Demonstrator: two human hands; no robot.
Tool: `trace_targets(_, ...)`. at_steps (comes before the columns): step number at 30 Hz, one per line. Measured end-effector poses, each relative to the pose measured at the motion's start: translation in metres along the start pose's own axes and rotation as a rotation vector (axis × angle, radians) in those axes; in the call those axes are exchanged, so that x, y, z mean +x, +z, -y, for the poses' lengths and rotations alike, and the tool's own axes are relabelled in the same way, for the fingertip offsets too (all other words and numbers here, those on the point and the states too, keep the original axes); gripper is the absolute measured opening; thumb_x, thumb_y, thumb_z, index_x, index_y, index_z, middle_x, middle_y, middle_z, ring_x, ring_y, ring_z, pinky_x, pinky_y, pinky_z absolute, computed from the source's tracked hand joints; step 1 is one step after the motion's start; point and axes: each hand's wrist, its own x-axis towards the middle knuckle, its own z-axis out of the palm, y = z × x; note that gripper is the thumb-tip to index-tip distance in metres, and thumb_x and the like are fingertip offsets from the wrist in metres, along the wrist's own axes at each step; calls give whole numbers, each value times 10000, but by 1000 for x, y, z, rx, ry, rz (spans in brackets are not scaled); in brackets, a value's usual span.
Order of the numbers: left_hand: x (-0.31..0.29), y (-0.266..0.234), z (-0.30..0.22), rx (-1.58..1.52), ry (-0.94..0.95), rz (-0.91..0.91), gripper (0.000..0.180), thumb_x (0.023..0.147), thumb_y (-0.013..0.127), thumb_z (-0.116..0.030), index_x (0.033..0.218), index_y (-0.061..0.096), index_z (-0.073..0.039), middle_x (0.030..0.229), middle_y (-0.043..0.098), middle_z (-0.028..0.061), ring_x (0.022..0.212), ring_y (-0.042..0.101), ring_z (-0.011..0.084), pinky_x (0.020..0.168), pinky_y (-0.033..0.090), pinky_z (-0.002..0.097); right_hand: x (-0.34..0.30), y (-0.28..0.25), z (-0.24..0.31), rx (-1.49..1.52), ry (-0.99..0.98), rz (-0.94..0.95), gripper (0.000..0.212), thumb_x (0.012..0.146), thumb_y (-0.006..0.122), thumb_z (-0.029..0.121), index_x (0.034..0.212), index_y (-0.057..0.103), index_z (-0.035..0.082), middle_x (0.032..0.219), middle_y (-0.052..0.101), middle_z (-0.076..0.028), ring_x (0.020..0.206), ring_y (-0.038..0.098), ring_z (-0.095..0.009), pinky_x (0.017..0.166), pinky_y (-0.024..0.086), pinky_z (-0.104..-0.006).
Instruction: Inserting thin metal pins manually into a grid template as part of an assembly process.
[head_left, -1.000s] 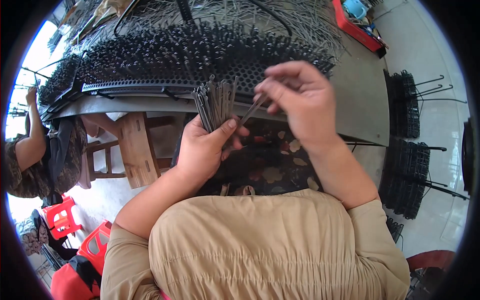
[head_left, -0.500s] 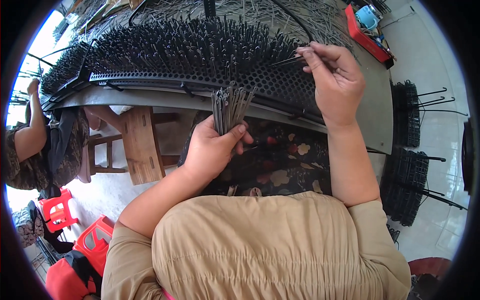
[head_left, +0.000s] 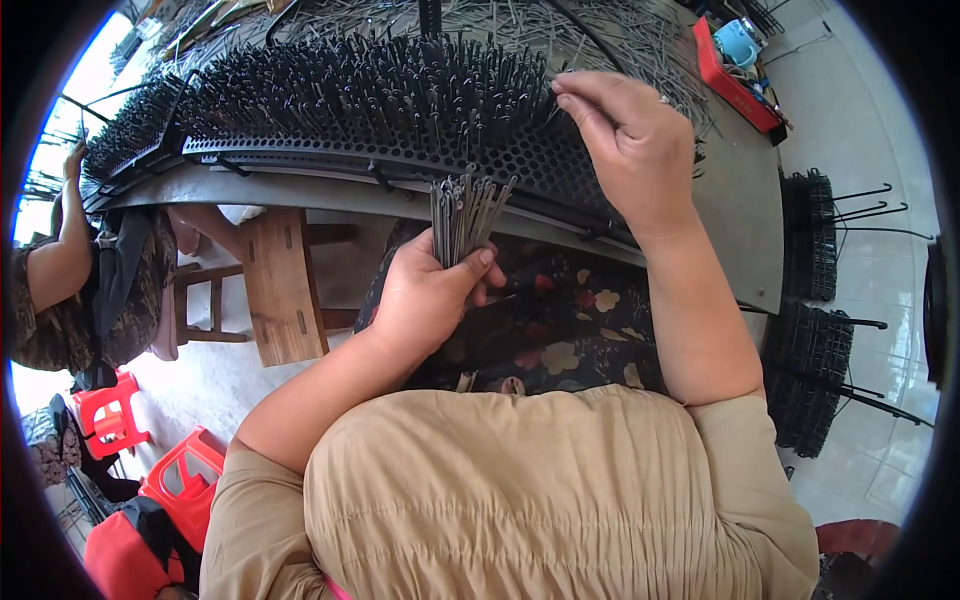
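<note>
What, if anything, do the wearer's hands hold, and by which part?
Left hand: a bundle of thin metal rods, by its lower part. Right hand: cannot tell whether it pinches anything.

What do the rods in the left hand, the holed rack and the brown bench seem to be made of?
Rods: probably metal; thin, straight, with a dull grey shine.
Rack: likely metal, coated black; neat round holes suggest punched sheet, though plastic is possible.
Bench: wood, fairly matt; brown grain shows.

The lower ends of the bundled metal rods (head_left: 460,222) were hidden by the left hand (head_left: 422,292). Above the worktop (head_left: 738,205), anything pinched by the right hand (head_left: 638,150) could not be made out. The worktop's far edge was cut off by the view's upper rim.
</note>
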Motion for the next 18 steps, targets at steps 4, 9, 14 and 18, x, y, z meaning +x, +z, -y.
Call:
trace_targets(4,-1,1,0,4,7,-6,56,916,613,-47,947,584,-10,762,659,62,574,536,86,536,432,228,6,6,-13,-110,-111,65,201,816,722,103,1016,739,120,826,717,-69,952,676,-243,922,505,-355)
trace_targets(9,-1,3,0,-4,4,-18,55,916,612,-52,942,584,-12,761,660,61,564,532,83,520,425,224,5,8,-14,-140,-46,86,170,812,720,202,968,749,141,912,730,-61,1106,627,-302,958,466,-417)
trace_targets(14,1,4,2,-6,-20,1,77,924,616,-96,940,590,-26,765,664,56,550,531,67,451,392,205,1,-3,-11,-157,-121,44,177,836,705,111,1009,728,82,1001,723,-73,1083,633,-256,922,494,-350)
trace_targets(18,-3,0,4,-42,4,22,91,928,620,-123,963,596,-42,774,669,48,554,541,60,426,378,195,-19,-13,41,453,552,184,216,857,683,37,1072,680,17,931,715,-52,889,661,-124,782,521,-262)
